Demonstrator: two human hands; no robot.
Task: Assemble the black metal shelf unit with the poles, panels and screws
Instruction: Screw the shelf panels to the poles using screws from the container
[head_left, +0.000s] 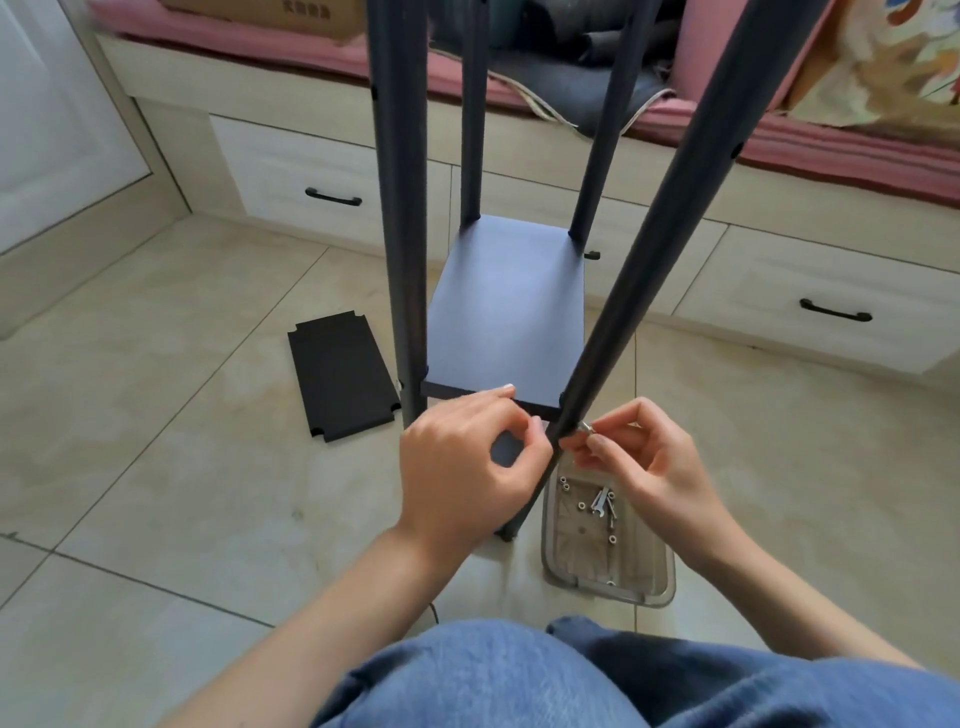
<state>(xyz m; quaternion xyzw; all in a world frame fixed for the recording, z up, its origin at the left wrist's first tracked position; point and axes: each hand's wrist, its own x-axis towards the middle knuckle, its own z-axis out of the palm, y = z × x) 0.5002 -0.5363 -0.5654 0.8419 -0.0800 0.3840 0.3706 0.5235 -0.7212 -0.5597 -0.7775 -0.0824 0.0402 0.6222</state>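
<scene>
My left hand (470, 457) curls round the near right black metal pole (649, 260), thumb and fingers pinching it just below the fitted dark rectangular shelf panel (506, 317). My right hand (641, 457) comes in from the other side, fingertips pinching a small silver screw (586, 427) against the pole. That pole leans, its long axis running from the floor by my knees up and away to the right; the other three poles rise near upright. A spare black flat panel (340, 376) lies on the beige floor tiles (156, 415) to the left, apart from the frame. Just beside the pole's foot sits a clear plastic tray (608, 582) of screws.
</scene>
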